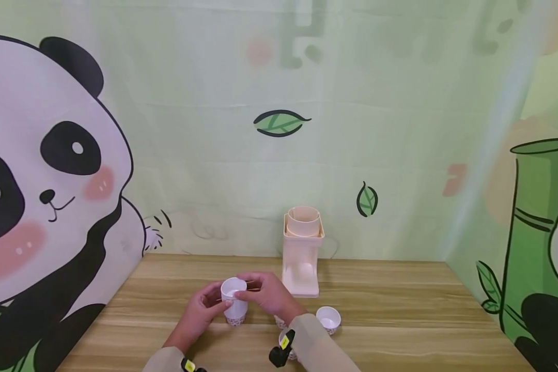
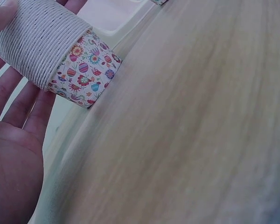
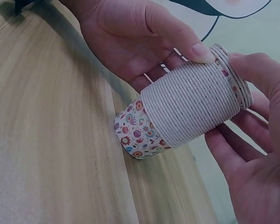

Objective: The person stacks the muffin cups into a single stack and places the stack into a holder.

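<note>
A tall stack of nested paper cups [image 1: 235, 309] stands upright between my two hands, just above or on the wooden table. The lowest cup has a colourful flower print [image 3: 137, 133], and many white rims are layered above it. My left hand [image 1: 203, 309] holds the stack's side between thumb and fingers. From the other side, my right hand [image 1: 270, 293] grips the top near the rim, its thumb on the uppermost cups in the right wrist view. In the left wrist view, the left palm [image 2: 14, 158] lies beside the stack.
A pale pink stand [image 1: 301, 268] with a round tube [image 1: 304, 221] in its top is at the table's back. Right of my right wrist sits a white cup [image 1: 328, 319]; more cups are partly hidden by that wrist. A panda-printed cloth [image 1: 204, 155] hangs behind the table [image 1: 390, 299].
</note>
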`<act>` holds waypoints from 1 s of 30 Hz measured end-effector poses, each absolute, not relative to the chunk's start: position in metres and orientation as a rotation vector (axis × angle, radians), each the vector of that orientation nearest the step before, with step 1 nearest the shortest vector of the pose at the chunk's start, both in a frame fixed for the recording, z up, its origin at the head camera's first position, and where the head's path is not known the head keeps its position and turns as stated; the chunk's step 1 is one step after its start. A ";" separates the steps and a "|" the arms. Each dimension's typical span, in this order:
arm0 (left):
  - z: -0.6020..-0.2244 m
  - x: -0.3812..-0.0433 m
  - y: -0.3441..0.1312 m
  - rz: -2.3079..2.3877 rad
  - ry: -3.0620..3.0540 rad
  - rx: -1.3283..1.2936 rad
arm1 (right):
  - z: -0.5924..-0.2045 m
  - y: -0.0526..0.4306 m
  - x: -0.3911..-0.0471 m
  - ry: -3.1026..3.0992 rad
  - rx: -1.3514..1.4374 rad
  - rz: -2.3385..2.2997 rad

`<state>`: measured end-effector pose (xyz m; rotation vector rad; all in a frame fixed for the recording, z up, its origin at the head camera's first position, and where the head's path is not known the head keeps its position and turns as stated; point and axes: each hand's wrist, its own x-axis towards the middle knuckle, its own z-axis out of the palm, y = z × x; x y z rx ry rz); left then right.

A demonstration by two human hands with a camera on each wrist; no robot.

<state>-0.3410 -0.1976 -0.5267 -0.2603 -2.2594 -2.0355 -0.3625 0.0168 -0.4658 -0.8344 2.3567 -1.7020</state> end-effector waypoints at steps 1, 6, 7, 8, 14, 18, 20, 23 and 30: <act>-0.527 -0.341 -0.198 -2.042 -2.262 -0.250 | -0.465 0.017 -0.363 2.368 -0.832 -1.684; -0.527 -0.342 -0.199 -2.038 -2.270 -0.257 | -0.461 0.018 -0.363 2.401 -0.810 -1.599; -0.527 -0.342 -0.199 -2.033 -2.269 -0.262 | -0.460 0.019 -0.363 2.403 -0.809 -1.587; -0.527 -0.342 -0.199 -2.031 -2.267 -0.263 | -0.460 0.019 -0.364 2.402 -0.809 -1.579; -0.526 -0.341 -0.199 -2.025 -2.254 -0.263 | -0.458 0.018 -0.365 2.402 -0.821 -1.551; -0.524 -0.339 -0.198 -2.011 -2.251 -0.271 | -0.457 0.017 -0.364 2.407 -0.824 -1.544; -0.524 -0.339 -0.197 -2.009 -2.247 -0.277 | -0.457 0.017 -0.363 2.406 -0.817 -1.548; -0.525 -0.339 -0.198 -2.028 -2.235 -0.288 | -0.461 0.017 -0.362 2.382 -0.794 -1.590; -0.529 -0.340 -0.196 -2.054 -2.208 -0.310 | -0.470 0.019 -0.363 2.358 -0.809 -1.657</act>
